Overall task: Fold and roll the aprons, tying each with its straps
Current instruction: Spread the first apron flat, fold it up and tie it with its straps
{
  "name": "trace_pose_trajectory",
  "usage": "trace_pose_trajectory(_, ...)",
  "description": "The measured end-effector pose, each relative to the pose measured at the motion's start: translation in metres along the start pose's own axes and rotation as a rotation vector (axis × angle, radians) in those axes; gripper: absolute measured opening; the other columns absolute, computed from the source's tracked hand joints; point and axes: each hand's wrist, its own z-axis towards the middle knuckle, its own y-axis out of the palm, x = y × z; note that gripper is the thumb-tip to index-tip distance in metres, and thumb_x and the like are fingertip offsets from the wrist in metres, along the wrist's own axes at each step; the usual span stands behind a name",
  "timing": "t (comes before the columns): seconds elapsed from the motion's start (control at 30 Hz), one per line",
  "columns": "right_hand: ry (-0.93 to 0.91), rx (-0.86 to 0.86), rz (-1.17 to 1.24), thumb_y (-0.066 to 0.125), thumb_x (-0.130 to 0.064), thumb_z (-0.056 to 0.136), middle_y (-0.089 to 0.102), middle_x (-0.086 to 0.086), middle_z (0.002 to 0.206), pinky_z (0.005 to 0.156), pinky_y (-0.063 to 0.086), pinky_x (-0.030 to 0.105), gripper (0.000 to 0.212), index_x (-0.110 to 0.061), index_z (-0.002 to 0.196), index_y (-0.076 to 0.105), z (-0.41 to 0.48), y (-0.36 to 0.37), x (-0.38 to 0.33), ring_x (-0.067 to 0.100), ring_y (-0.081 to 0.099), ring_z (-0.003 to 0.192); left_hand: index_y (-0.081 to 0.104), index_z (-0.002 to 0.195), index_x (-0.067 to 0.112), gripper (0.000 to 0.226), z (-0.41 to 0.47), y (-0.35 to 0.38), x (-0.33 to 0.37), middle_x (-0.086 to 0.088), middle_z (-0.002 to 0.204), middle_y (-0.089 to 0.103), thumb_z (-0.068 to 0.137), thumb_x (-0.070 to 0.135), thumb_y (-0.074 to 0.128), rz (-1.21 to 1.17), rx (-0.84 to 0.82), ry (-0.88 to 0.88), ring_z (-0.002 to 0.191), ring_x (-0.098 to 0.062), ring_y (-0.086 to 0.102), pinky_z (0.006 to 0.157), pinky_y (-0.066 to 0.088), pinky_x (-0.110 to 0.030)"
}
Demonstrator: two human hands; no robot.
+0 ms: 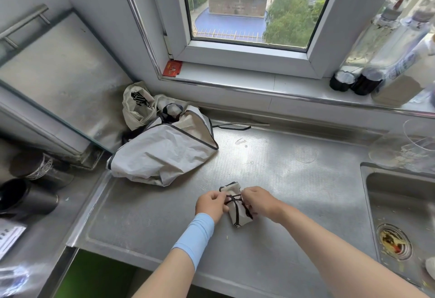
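A small rolled beige apron (238, 215) lies on the steel counter (294, 203), with dark straps (233, 200) crossed around it. My left hand (211, 204), with a light blue wrist sleeve, pinches a strap at the roll's left side. At the roll's right side my right hand (260, 200) grips the strap too. A loose pile of beige aprons with dark trim (164, 154) is heaped at the back left corner, one strap (235, 127) trailing along the wall.
A sink (400, 215) with a drain lies to the right, clear glass bowls (404, 154) behind it. Bottles (367, 71) stand on the window sill. Dark cups (28, 194) sit at the left, below a steel hood.
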Motion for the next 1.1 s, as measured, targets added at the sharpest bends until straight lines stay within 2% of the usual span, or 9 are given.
trace_pose_trajectory(0.1,0.055,-0.027,-0.109,0.044,-0.021,0.099,0.051,0.004,0.066,0.044,0.033,0.021,0.028,-0.017,0.07,0.046,0.002,-0.003,0.002,0.017,0.042,0.047,0.066,0.086,0.009,0.016,0.002,0.001,-0.001,-0.002,0.073,0.073,0.092,0.017,0.054,-0.264,-0.03,-0.085,0.049,-0.01,0.052,0.049,0.038,-0.021)
trace_pose_trajectory(0.2,0.051,-0.005,-0.167,0.048,-0.022,0.099,0.061,0.005,0.068,0.041,0.038,0.019,0.029,-0.016,0.071,0.053,0.002,-0.004,0.003,0.017,0.05,0.043,0.055,0.091,0.008,0.014,-0.002,0.003,0.003,-0.004,0.089,0.072,0.099,0.009,0.043,-0.45,-0.105,-0.092,0.042,-0.006,0.048,0.04,0.031,-0.015)
trace_pose_trajectory(0.3,-0.004,0.067,-0.212,0.055,-0.023,0.096,0.067,0.006,0.068,0.042,0.04,0.018,0.031,-0.015,0.067,0.062,0.003,-0.004,0.0,0.014,0.05,0.037,0.05,0.088,0.008,0.016,0.0,0.002,0.001,-0.006,0.089,0.069,0.101,0.008,0.04,-0.406,-0.086,-0.058,0.041,-0.006,0.045,0.037,0.029,-0.015)
trace_pose_trajectory(0.5,0.0,0.145,-0.376,0.061,-0.029,0.091,0.074,0.002,0.068,0.052,0.047,0.018,0.027,-0.016,0.071,0.072,0.005,-0.011,-0.005,0.012,0.059,0.04,0.054,0.084,0.009,0.028,0.011,-0.001,0.0,-0.003,0.074,0.062,0.102,0.007,0.033,-0.395,-0.054,-0.153,0.048,-0.008,0.047,0.046,0.047,-0.017)
trace_pose_trajectory(0.7,0.06,0.183,-0.411,0.06,-0.032,0.084,0.072,0.003,0.063,0.066,0.059,0.031,0.027,-0.014,0.066,0.07,0.01,-0.009,0.0,0.017,0.067,0.05,0.054,0.079,0.009,0.035,0.02,0.004,0.006,-0.003,0.068,0.057,0.104,0.009,0.03,-0.433,-0.05,-0.23,0.048,-0.008,0.044,0.044,0.047,-0.016)
trace_pose_trajectory(0.9,-0.005,0.23,-0.724,0.057,-0.042,0.084,0.069,-0.002,0.07,0.064,0.048,0.029,0.033,-0.015,0.071,0.069,0.01,-0.012,-0.001,0.02,0.064,0.076,0.054,0.08,0.009,0.028,0.016,-0.001,0.02,-0.003,0.07,0.063,0.102,0.012,0.037,-0.287,-0.12,-0.177,0.052,-0.012,0.042,0.047,0.043,-0.02)
trace_pose_trajectory(0.97,-0.038,0.203,-0.853,0.052,-0.042,0.084,0.068,0.0,0.07,0.068,0.046,0.032,0.034,-0.016,0.066,0.066,0.01,-0.013,-0.007,0.024,0.06,0.083,0.058,0.085,0.012,0.018,0.021,-0.003,0.024,-0.003,0.075,0.065,0.098,0.019,0.047,-0.1,-0.064,-0.079,0.058,-0.017,0.051,0.059,0.053,-0.027)
trace_pose_trajectory(1.03,-0.082,0.228,-0.928,0.046,-0.044,0.087,0.071,0.001,0.091,0.081,0.044,0.035,0.034,-0.026,0.085,0.073,0.012,-0.015,-0.017,0.025,0.055,0.1,0.063,0.086,0.017,0.02,0.026,-0.005,0.025,-0.007,0.086,0.068,0.095,0.029,0.05,0.13,-0.006,0.007,0.077,-0.026,0.062,0.082,0.055,-0.037)
trace_pose_trajectory(1.1,-0.086,0.246,-0.802,0.044,-0.044,0.09,0.068,0.002,0.117,0.094,0.043,0.036,0.045,-0.029,0.128,0.063,0.019,-0.018,-0.025,0.026,0.053,0.116,0.061,0.1,0.016,0.025,0.024,-0.006,0.026,-0.01,0.104,0.068,0.096,0.031,0.041,0.229,0.028,-0.018,0.097,-0.031,0.064,0.088,0.05,-0.034)
